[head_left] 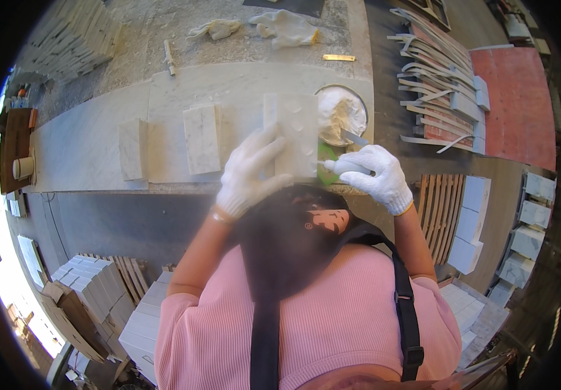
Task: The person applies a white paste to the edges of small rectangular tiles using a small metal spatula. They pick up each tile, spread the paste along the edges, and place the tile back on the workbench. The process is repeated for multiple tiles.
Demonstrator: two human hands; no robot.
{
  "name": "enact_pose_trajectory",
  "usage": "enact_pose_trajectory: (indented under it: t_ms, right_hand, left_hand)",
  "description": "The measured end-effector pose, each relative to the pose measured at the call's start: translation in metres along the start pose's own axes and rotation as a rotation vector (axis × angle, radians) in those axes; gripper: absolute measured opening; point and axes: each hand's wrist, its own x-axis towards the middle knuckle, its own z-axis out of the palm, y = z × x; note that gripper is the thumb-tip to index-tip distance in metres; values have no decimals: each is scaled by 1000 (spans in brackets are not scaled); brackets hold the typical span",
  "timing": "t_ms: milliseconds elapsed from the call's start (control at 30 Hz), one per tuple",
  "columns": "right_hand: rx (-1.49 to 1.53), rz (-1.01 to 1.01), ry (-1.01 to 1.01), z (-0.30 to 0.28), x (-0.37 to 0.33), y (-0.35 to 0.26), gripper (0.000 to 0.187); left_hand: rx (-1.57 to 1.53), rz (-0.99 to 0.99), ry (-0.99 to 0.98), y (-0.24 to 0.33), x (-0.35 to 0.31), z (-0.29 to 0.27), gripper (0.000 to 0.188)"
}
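Note:
A pale grey-white stone tile (299, 140) lies on the long slab of the bench, a few wet-looking blobs showing on its face. My left hand (252, 168), in a white knit glove, grips this tile at its left side, thumb near the close edge and fingers over the top. In my gloved right hand (379, 175) is a small white squeeze bottle (352, 165), its narrow nozzle pointing left at the tile's right edge. Just beyond stands a round bowl (364, 110) of white paste (339, 112), with a flat grey blade (354, 137) leaning in it.
Two marble tile stacks (201, 140) (133, 149) sit on the slab to the left. Behind lie white gloves (285, 28) and a yellow strip (339, 58). Pale strips (433, 84) are heaped on a red board (513, 97) at right. Stacked white blocks (95, 292) stand lower left.

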Motion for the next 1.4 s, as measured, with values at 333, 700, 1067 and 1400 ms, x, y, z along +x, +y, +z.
enact_pose_trajectory:
  t_ms: [333,700,1067,1400]
  right_hand:
    - [36,21,25,1,11,1,22]
    - [13,-6,7,3,19,2,24]
    - [27,13,-2,1,22,-3,20]
    - [143,38,49,-2,49,-4,24]
  left_hand:
    - [-7,1,-2,-1,0,-1,74]
    - [-31,21,17,-1,0,0,74]
    - [5,54,35,3,2,-3,71]
    - [-13,55,24,-2,2,-2,73]
